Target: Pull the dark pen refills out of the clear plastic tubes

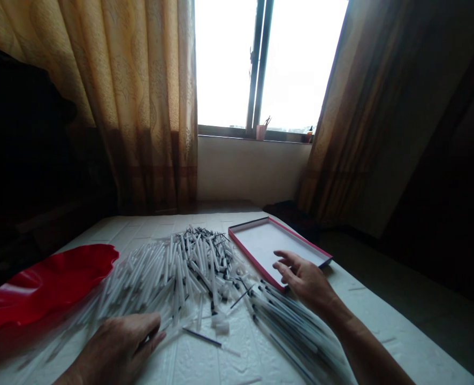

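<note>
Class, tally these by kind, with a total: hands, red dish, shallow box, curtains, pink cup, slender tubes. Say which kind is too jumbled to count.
Hands (left hand, right hand): 2
Red dish: 1
Shallow box: 1
Curtains (left curtain, right curtain): 2
Pink cup: 1
Slender tubes: too jumbled to count
Total, tubes excluded: 7
</note>
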`<move>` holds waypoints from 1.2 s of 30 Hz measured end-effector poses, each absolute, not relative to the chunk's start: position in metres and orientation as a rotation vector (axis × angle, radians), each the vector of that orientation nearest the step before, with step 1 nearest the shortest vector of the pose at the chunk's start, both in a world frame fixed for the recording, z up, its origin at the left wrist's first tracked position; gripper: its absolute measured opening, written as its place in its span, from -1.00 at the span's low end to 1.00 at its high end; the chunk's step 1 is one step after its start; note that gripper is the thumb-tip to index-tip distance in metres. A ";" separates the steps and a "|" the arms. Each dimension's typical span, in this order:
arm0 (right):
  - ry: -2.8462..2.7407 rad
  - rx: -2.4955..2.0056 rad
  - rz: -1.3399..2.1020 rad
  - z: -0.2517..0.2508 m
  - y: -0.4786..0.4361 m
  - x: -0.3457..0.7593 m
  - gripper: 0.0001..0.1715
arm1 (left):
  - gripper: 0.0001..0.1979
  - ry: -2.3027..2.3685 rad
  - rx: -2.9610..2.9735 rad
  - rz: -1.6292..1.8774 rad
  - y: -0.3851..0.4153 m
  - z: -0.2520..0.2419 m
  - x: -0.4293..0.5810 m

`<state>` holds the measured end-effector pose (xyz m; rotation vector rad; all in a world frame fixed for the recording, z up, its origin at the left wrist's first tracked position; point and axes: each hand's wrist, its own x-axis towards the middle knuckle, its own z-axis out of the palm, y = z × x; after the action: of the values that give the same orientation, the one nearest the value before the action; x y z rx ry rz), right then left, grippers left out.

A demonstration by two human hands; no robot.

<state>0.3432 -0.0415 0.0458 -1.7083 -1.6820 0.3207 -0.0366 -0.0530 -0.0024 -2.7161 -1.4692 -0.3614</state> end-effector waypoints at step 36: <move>-1.388 -1.077 1.657 -0.013 -0.076 0.180 -0.73 | -0.51 -0.957 -2.944 -1.035 -0.073 0.005 -0.018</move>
<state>0.1801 -0.0761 -0.0131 -1.0773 -1.3883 1.6568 -0.0181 -0.0725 0.0050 -2.9439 -0.9565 -1.0353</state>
